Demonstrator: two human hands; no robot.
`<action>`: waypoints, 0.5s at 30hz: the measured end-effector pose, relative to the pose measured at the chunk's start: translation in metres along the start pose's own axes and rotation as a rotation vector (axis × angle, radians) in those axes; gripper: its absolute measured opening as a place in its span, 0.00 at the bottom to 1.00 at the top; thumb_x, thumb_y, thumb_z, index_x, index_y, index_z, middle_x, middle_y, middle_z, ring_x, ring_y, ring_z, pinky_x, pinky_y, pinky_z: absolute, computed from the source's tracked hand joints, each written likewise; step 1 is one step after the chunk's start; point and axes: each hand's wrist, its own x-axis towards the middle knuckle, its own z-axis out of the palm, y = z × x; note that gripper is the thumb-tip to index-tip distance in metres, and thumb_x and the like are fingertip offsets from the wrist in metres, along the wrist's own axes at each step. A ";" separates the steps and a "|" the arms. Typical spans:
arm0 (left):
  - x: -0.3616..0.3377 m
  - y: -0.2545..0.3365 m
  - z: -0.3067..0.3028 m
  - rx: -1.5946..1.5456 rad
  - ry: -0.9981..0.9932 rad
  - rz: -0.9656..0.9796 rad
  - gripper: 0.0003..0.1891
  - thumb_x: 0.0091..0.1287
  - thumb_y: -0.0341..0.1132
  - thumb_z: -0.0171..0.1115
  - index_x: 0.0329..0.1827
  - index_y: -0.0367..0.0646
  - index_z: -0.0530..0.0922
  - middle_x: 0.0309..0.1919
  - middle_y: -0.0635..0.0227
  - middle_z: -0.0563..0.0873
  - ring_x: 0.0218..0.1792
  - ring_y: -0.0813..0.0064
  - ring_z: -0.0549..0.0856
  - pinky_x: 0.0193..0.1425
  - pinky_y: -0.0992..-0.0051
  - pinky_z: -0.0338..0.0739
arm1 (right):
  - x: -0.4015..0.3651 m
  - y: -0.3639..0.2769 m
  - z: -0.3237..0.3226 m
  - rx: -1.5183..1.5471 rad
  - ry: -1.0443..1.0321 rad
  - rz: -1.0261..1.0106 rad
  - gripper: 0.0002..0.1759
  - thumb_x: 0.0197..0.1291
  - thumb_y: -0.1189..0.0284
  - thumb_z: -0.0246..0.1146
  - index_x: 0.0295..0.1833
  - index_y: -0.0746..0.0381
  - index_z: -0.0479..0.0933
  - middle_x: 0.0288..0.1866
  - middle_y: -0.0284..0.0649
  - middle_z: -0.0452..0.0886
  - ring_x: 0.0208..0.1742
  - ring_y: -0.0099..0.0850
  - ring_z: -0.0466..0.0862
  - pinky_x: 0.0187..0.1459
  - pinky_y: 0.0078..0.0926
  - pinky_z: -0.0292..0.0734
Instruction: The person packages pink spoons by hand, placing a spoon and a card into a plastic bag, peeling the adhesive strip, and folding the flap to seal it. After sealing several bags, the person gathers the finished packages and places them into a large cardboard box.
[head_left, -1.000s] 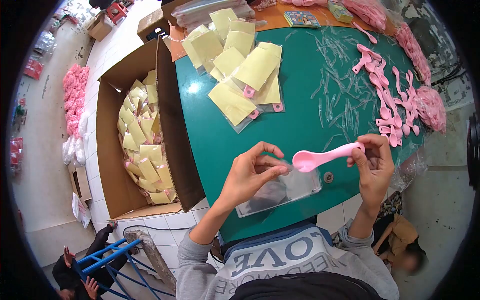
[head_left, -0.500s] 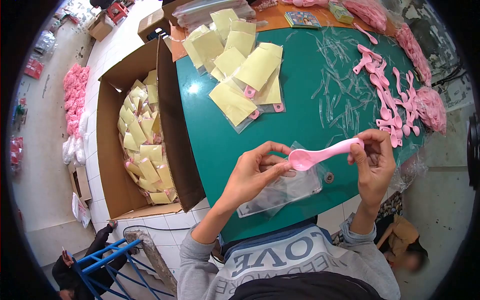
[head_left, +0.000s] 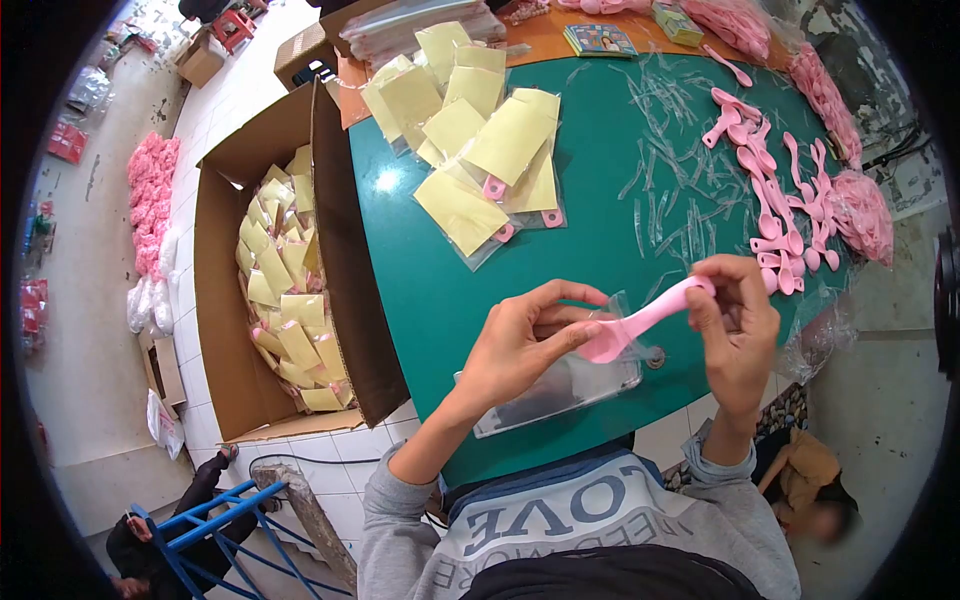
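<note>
A pink plastic spoon [head_left: 664, 304] is held above the front of the green table, its bowl toward my left hand. My right hand [head_left: 740, 330] pinches the handle's end between thumb and fingers. With thumb and fingers closed, my left hand [head_left: 530, 340] grips a small clear plastic bag [head_left: 619, 304] at the bowl. The bowl appears to be inside the bag's mouth. Below both hands, a clear flat stack of plastic [head_left: 570, 395] lies near the table edge.
Packed bags with yellow cards [head_left: 515, 135] are piled on the green table [head_left: 420, 300]. Loose pink spoons [head_left: 765, 190] and clear plastic strips [head_left: 665, 190] lie to the right. A cardboard box [head_left: 345, 250] of packed bags stands left. Two other people are near the lower corners.
The clear bag has come up off the stack in my left hand and now surrounds the spoon's bowl. My right hand has moved slightly left, tilting the spoon more steeply.
</note>
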 end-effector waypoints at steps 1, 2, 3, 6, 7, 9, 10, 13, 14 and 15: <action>0.001 0.000 0.001 -0.013 -0.023 0.022 0.16 0.67 0.30 0.60 0.55 0.34 0.73 0.43 0.60 0.86 0.47 0.79 0.83 0.51 0.80 0.77 | 0.001 0.000 0.003 -0.005 -0.024 0.015 0.12 0.59 0.79 0.64 0.47 0.68 0.73 0.34 0.37 0.79 0.34 0.19 0.79 0.35 0.14 0.74; 0.001 0.000 0.001 -0.027 -0.046 0.045 0.16 0.68 0.31 0.59 0.56 0.34 0.73 0.44 0.60 0.86 0.48 0.79 0.82 0.52 0.79 0.77 | 0.003 -0.002 0.006 0.014 -0.051 0.003 0.13 0.58 0.79 0.65 0.47 0.68 0.72 0.33 0.38 0.79 0.35 0.20 0.80 0.37 0.16 0.75; 0.002 0.000 0.002 -0.040 -0.069 0.070 0.17 0.69 0.32 0.58 0.57 0.34 0.73 0.45 0.60 0.85 0.48 0.79 0.82 0.53 0.78 0.76 | 0.005 -0.003 0.008 0.054 -0.075 -0.001 0.13 0.57 0.79 0.65 0.46 0.68 0.71 0.33 0.38 0.79 0.35 0.20 0.80 0.36 0.16 0.75; 0.006 0.003 0.010 -0.210 0.078 0.166 0.15 0.71 0.35 0.55 0.55 0.36 0.76 0.41 0.64 0.87 0.43 0.84 0.82 0.47 0.80 0.76 | 0.013 -0.002 0.007 0.126 -0.111 -0.014 0.13 0.56 0.80 0.66 0.44 0.68 0.70 0.34 0.39 0.80 0.35 0.21 0.81 0.36 0.18 0.77; 0.007 0.003 0.006 -0.090 0.008 0.137 0.15 0.71 0.37 0.53 0.54 0.36 0.77 0.40 0.64 0.87 0.42 0.84 0.82 0.46 0.81 0.75 | 0.017 -0.002 0.004 0.150 -0.102 -0.043 0.14 0.56 0.79 0.67 0.45 0.68 0.70 0.35 0.39 0.80 0.35 0.21 0.81 0.36 0.18 0.77; 0.008 0.003 -0.010 0.152 -0.125 0.079 0.17 0.73 0.40 0.50 0.53 0.34 0.78 0.40 0.66 0.87 0.39 0.85 0.81 0.46 0.81 0.75 | 0.026 0.002 0.001 0.197 -0.086 -0.102 0.16 0.56 0.78 0.68 0.46 0.68 0.70 0.36 0.40 0.81 0.34 0.21 0.81 0.36 0.17 0.77; 0.008 0.007 -0.010 0.166 -0.161 0.111 0.20 0.75 0.42 0.46 0.50 0.32 0.79 0.38 0.67 0.86 0.37 0.86 0.80 0.44 0.82 0.74 | 0.031 0.003 0.002 0.241 -0.126 -0.125 0.16 0.57 0.73 0.67 0.46 0.68 0.71 0.37 0.41 0.81 0.36 0.22 0.82 0.37 0.19 0.78; 0.012 0.022 -0.014 0.012 -0.143 0.091 0.20 0.76 0.41 0.44 0.52 0.33 0.78 0.38 0.67 0.86 0.39 0.85 0.81 0.45 0.82 0.75 | 0.052 0.008 0.006 0.262 -0.312 -0.269 0.21 0.59 0.58 0.63 0.46 0.66 0.75 0.43 0.42 0.81 0.41 0.28 0.82 0.42 0.24 0.78; 0.013 0.028 -0.013 -0.092 -0.113 0.074 0.20 0.76 0.40 0.42 0.53 0.31 0.77 0.39 0.65 0.86 0.41 0.82 0.82 0.46 0.81 0.76 | 0.064 0.009 0.008 0.195 -0.415 -0.367 0.25 0.59 0.52 0.61 0.46 0.66 0.76 0.45 0.42 0.80 0.44 0.31 0.81 0.45 0.27 0.77; 0.016 0.029 -0.016 -0.095 -0.091 0.108 0.21 0.76 0.41 0.42 0.53 0.31 0.77 0.41 0.62 0.86 0.42 0.79 0.83 0.48 0.80 0.76 | 0.073 0.009 0.011 0.127 -0.518 -0.463 0.29 0.59 0.47 0.58 0.45 0.65 0.78 0.48 0.42 0.80 0.47 0.33 0.81 0.48 0.29 0.77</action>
